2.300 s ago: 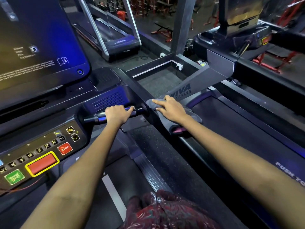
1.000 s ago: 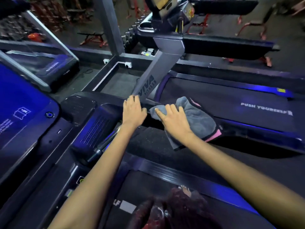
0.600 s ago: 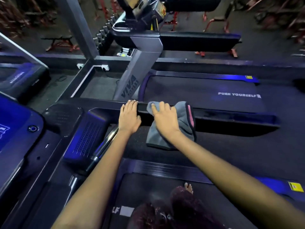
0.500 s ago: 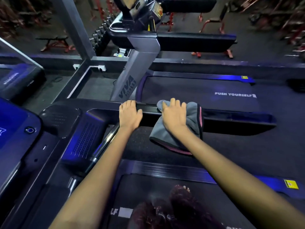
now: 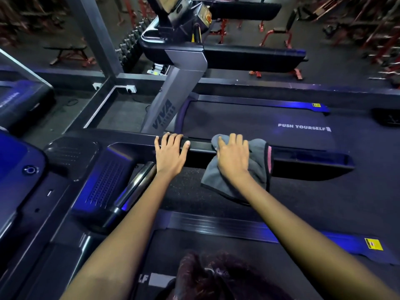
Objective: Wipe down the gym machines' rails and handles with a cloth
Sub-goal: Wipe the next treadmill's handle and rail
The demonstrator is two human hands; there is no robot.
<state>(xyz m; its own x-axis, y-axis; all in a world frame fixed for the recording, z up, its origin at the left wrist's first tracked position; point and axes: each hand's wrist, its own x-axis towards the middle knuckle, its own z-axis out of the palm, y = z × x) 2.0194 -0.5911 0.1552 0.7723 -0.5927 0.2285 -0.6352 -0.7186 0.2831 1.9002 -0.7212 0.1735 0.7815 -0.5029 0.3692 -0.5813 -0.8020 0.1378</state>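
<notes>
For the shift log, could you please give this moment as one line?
right hand presses grey cloth on side rail | left hand rests on rail

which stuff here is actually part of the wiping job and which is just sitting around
In the job:
grey cloth under the right hand
black side rail being wiped
left hand resting on the rail

Just there:
neighbouring treadmill belt
console screen
red benches
</notes>
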